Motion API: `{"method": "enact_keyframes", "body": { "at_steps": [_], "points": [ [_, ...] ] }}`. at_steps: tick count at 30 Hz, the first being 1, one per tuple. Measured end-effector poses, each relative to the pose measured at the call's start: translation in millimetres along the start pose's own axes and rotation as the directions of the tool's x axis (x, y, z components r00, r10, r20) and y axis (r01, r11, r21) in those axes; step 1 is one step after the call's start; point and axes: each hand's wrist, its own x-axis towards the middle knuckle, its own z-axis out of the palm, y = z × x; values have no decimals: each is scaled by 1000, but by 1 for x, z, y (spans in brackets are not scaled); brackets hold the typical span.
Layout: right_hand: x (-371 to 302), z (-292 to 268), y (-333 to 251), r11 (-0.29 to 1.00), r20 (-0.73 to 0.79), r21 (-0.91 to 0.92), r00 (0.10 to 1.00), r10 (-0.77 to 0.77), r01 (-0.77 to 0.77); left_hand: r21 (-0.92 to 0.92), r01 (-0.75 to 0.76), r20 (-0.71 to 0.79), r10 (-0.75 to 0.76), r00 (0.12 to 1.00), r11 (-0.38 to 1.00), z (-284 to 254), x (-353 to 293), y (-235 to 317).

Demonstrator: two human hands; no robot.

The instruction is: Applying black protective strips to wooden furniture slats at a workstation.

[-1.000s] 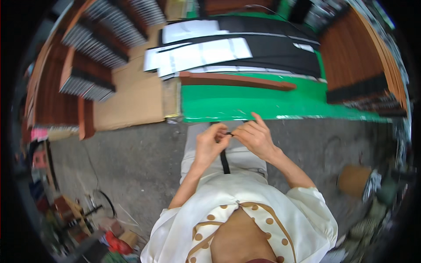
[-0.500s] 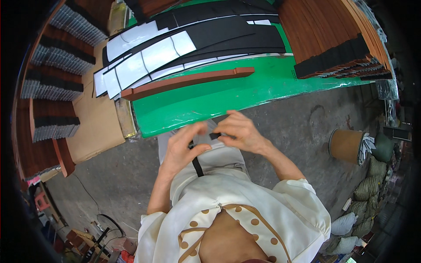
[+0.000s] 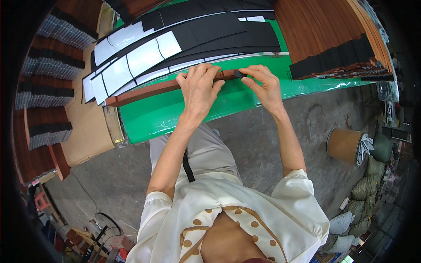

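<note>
A long, slightly curved reddish-brown slat [image 3: 151, 90] lies along the green tabletop [image 3: 147, 115]. My left hand [image 3: 198, 90] is closed over the slat near its right end, thumb on the near side and fingers on the far side. At that right end is a small black piece [image 3: 239, 74], which looks like foam. My right hand [image 3: 265, 85] pinches this piece between thumb and forefinger, against the slat's tip. Behind the slat lie black foam sheets [image 3: 219, 35], and strips with white backing [image 3: 144, 59] overlap them.
Stacked brown slats with black-covered ends [image 3: 329, 35] stand at the right of the table. More slat stacks [image 3: 48, 98] line the left side on cardboard [image 3: 90, 127]. A brown drum [image 3: 344, 143] stands on the floor, with sacks [image 3: 364, 186] beside it.
Both hands have moved forward from near my lap to the slat. My left hand has taken hold of it, and my right hand has brought the black piece to its right end.
</note>
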Motion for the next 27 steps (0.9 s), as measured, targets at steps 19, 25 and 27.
{"method": "enact_keyframes", "body": {
  "at_steps": [19, 25, 27],
  "points": [
    [28, 96, -92, 851, 314, 518, 944, -97, -84, -495, 432, -231, -593, 771, 754, -121, -84, -123],
    [38, 146, -127, 949, 247, 280, 945, -213, 141, -579, 437, -108, -597, 795, 688, -109, -94, -105],
    [38, 151, -127, 955, 267, 279, 947, -177, 100, -628, 440, -63, -605, 793, 642, -111, -95, -105]
  ]
}}
